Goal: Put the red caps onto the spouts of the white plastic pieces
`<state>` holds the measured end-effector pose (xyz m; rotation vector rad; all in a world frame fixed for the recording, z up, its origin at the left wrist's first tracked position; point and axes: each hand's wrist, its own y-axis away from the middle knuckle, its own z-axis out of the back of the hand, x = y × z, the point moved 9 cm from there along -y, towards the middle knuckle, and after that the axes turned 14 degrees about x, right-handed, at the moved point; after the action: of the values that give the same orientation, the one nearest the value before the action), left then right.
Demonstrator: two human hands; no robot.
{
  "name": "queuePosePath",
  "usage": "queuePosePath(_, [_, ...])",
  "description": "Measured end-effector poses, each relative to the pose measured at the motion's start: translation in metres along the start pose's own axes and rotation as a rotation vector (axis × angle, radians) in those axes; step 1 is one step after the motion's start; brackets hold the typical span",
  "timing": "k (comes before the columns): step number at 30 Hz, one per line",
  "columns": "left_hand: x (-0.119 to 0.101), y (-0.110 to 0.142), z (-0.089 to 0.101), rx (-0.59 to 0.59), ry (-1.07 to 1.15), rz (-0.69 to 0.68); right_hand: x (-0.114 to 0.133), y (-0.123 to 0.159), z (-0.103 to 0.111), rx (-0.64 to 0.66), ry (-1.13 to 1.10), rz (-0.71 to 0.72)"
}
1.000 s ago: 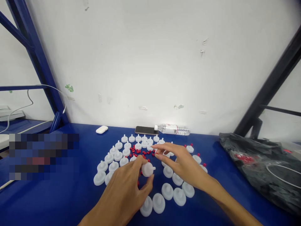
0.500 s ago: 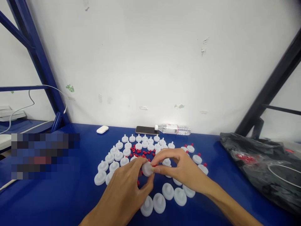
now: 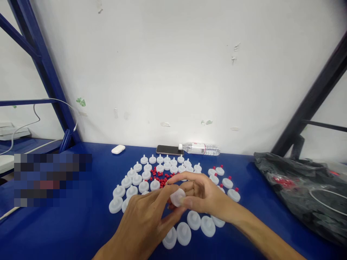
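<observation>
Between my two hands is a white plastic nozzle cap (image 3: pixel 177 197), its round side turned towards me. My left hand (image 3: pixel 148 213) pinches it from the left with thumb and forefinger. From the right, the thumb of my right hand (image 3: pixel 207 196) presses on its edge, the other fingers curling behind. Whatever is on the cap's far side stays hidden. Around my hands stand many more white nozzle caps (image 3: pixel 131 191), spouts up. Small red tips (image 3: pixel 162 180) lie loose beyond my fingers. On the right, several nozzle caps carry red tips on their spouts, like one white cap (image 3: pixel 233 195).
Along the wall lie a white earbud case (image 3: pixel 118 149), a dark phone (image 3: pixel 169 149) and a clear water bottle (image 3: pixel 200 148). A black plastic bag (image 3: pixel 303 202) with red pieces takes up the right side of the blue table (image 3: pixel 89 231). Metal posts rise at both sides.
The held nozzle cap has shifted slightly right and down. My right hand has reached further over it, its fingers now curled behind it. My left hand moved right with it.
</observation>
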<state>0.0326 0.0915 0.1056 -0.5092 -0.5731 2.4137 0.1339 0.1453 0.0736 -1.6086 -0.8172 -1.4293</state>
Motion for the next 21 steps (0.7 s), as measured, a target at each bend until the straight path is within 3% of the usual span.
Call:
queuePosePath(5, [0.001,0.002,-0.003,0.043,-0.018,0.037,0.005,0.004,0.016,-0.127,0.076,0.025])
queuePosePath(11, [0.003,0.002,-0.005,0.082,0.020,0.065,0.037,0.026,0.051,-0.369,0.260,0.046])
queuePosePath(14, [-0.005,0.001,-0.010,0.176,0.022,0.015,0.055,0.038,0.067,-0.473,0.427,0.014])
queuePosePath(17, [-0.012,0.001,-0.021,0.333,-0.010,-0.007,0.069,0.048,0.077,-0.542,0.737,-0.085])
queuePosePath(21, [-0.017,0.003,-0.036,0.504,-0.067,-0.023,0.074,0.058,0.086,-0.512,1.058,-0.264])
